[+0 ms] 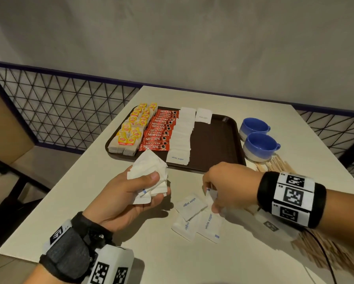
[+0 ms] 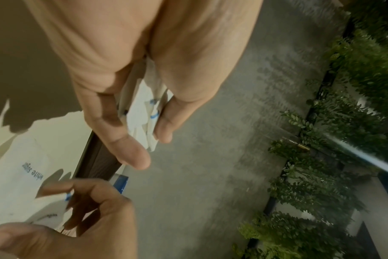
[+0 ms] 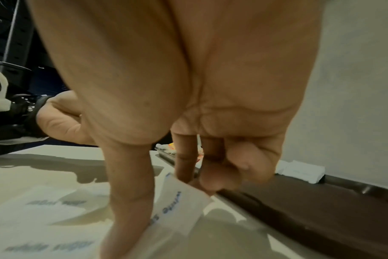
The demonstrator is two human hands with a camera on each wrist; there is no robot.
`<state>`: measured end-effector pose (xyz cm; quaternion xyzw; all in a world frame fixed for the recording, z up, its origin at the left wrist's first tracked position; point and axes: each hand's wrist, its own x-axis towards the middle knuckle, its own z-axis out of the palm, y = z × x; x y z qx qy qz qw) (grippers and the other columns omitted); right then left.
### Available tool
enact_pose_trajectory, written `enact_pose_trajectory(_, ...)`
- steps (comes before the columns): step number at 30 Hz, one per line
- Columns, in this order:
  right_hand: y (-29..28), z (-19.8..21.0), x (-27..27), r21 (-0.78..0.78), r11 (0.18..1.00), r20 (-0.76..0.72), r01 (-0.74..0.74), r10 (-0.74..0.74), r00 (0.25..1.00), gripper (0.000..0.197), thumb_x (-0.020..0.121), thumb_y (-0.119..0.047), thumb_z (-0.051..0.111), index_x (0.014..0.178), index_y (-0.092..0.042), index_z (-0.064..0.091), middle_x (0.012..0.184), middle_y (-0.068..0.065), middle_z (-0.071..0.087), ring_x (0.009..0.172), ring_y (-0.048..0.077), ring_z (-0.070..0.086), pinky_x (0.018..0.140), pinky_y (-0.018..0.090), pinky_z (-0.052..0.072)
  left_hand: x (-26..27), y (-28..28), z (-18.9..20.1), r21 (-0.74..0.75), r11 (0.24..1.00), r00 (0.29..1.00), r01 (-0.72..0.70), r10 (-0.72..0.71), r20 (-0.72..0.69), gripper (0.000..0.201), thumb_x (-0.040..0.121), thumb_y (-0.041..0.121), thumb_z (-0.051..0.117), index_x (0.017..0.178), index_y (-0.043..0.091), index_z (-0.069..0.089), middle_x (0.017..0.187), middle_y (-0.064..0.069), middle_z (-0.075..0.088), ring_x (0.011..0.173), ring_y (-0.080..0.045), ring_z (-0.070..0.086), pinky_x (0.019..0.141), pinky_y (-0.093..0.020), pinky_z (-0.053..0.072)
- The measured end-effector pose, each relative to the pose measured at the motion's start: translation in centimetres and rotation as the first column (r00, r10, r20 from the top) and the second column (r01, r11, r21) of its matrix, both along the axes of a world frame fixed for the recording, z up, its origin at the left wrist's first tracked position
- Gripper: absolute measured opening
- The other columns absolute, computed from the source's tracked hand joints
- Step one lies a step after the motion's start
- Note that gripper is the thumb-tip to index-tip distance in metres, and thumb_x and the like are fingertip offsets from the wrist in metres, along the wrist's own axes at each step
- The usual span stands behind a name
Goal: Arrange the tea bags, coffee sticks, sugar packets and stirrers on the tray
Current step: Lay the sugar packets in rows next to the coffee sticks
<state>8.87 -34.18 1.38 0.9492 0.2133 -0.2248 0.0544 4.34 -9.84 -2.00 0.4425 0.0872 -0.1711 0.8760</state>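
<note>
Sugar packet pinched in right grip; bunch in left grip.

Open brown floor on tray right half, reachable over near rim. Blocked right by two blue cups; stirrers fanned beside. Loose sugar packets littering near table.

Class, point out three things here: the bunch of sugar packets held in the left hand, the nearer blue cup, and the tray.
bunch of sugar packets point(image 1: 149, 171), head view, on the crumpled white paper.
nearer blue cup point(image 1: 260, 144), head view, on its blue inside.
tray point(image 1: 215, 140), head view, on its bare brown floor.
</note>
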Motion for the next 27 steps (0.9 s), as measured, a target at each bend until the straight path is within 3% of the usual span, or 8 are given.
enact_pose_trajectory(5, -1.6, 2.0, 1.3, 0.064, 0.997, -0.002, 0.045, -0.045, 0.999, 0.029, 0.083, -0.042, 0.084, 0.101, -0.022, 0.074, 0.093, -0.005, 0.071, 0.086, 0.017, 0.068, 0.083, 0.036, 0.061, 0.0, 0.1, -0.3, -0.022, 1.0, 1.0, -0.003, 0.003, -0.013, 0.049, 0.08, 0.001, 0.068, 0.128, 0.006, 0.064, 0.107, -0.023, 0.072, 0.088, -0.034, 0.069, 0.056, -0.031, 0.06)
enact_pose_trajectory(8, -1.7, 4.0, 1.6, 0.229, 0.972, -0.042, 0.057, -0.049, 0.998, 0.028, 0.081, -0.047, 0.083, 0.096, -0.026, 0.074, 0.089, -0.004, 0.073, 0.078, 0.014, 0.066, 0.077, 0.033, 0.058, -0.1, 0.3, -0.6, -0.026, 0.999, 0.999, -0.034, 0.033, -0.041, 0.052, 0.079, 0.004, 0.07, 0.13, 0.008, 0.063, 0.108, -0.022, 0.072, 0.095, -0.037, 0.068, 0.055, -0.031, 0.059)
enact_pose_trajectory(10, -0.7, 4.3, 1.4, 0.339, 0.939, -0.126, 0.055, -0.012, 0.992, 0.026, 0.08, -0.046, 0.085, 0.095, -0.028, 0.076, 0.091, -0.006, 0.076, 0.08, 0.014, 0.068, 0.079, 0.034, 0.059, -0.1, 0.1, -0.6, -0.028, 0.998, 0.997, -0.058, 0.056, -0.049, 0.052, 0.078, 0.006, 0.071, 0.13, 0.009, 0.062, 0.104, -0.022, 0.073, 0.09, -0.036, 0.069, 0.053, -0.03, 0.058)
enact_pose_trajectory(12, 0.8, 3.2, 1.1, 0.358, 0.934, -0.192, 0.011, 0.062, 0.98, 0.028, 0.079, -0.042, 0.087, 0.101, -0.03, 0.076, 0.094, -0.005, 0.075, 0.081, 0.015, 0.067, 0.079, 0.036, 0.058, -0.3, 0.0, -0.5, -0.033, 0.997, 0.997, -0.067, 0.066, -0.046, 0.05, 0.078, 0.007, 0.07, 0.127, 0.009, 0.063, 0.1, -0.022, 0.073, 0.08, -0.034, 0.071, 0.051, -0.029, 0.057)
enact_pose_trajectory(15, 2.5, 0.5, 1.1, 0.311, 0.948, -0.174, -0.061, 0.12, 0.977, 0.045, 0.078, -0.036, 0.089, 0.119, -0.036, 0.069, 0.099, -0.005, 0.066, 0.081, 0.011, 0.058, 0.07, 0.024, 0.048, -0.7, 0.0, -0.4, -0.024, 0.998, 0.998, -0.055, 0.054, -0.042, 0.047, 0.077, 0.007, 0.069, 0.124, 0.01, 0.064, 0.098, -0.022, 0.073, 0.074, -0.032, 0.07, 0.049, -0.028, 0.056)
enact_pose_trajectory(18, 3.0, -0.7, 1.2, 0.254, 0.961, -0.13, -0.108, 0.144, 0.981, 0.06, 0.082, -0.037, 0.086, 0.136, -0.032, 0.061, 0.114, -0.008, 0.063, 0.095, 0.01, 0.056, 0.079, 0.019, 0.046, -1.1, 0.4, -0.5, -0.018, 0.998, 0.998, -0.058, 0.058, -0.04, 0.048, 0.079, 0.007, 0.069, 0.126, 0.009, 0.063, 0.099, -0.022, 0.073, 0.075, -0.032, 0.069, 0.049, -0.027, 0.055)
enact_pose_trajectory(22, 3.2, -0.6, 1.4, 0.201, 0.966, -0.084, -0.161, 0.181, 0.98, 0.043, 0.08, -0.042, 0.086, 0.117, -0.029, 0.069, 0.108, -0.004, 0.056, 0.089, 0.013, 0.051, 0.073, 0.023, 0.047, -1.4, 0.9, -0.9, -0.011, 0.998, 0.997, -0.061, 0.06, -0.042, 0.05, 0.081, 0.007, 0.068, 0.13, 0.007, 0.062, 0.101, -0.022, 0.071, 0.077, -0.031, 0.068, 0.049, -0.026, 0.054)
enact_pose_trajectory(27, 3.0, -0.2, 1.4, 0.324, 0.941, -0.159, -0.096, 0.154, 0.975, 0.03, 0.077, -0.033, 0.09, 0.093, -0.027, 0.065, 0.095, 0.002, 0.067, 0.078, 0.016, 0.055, 0.073, 0.032, 0.052, -1.3, 1.0, -1.0, -0.018, 0.998, 0.997, -0.062, 0.061, -0.04, 0.048, 0.082, 0.007, 0.068, 0.13, 0.007, 0.063, 0.103, -0.021, 0.071, 0.079, -0.031, 0.067, 0.049, -0.026, 0.054)
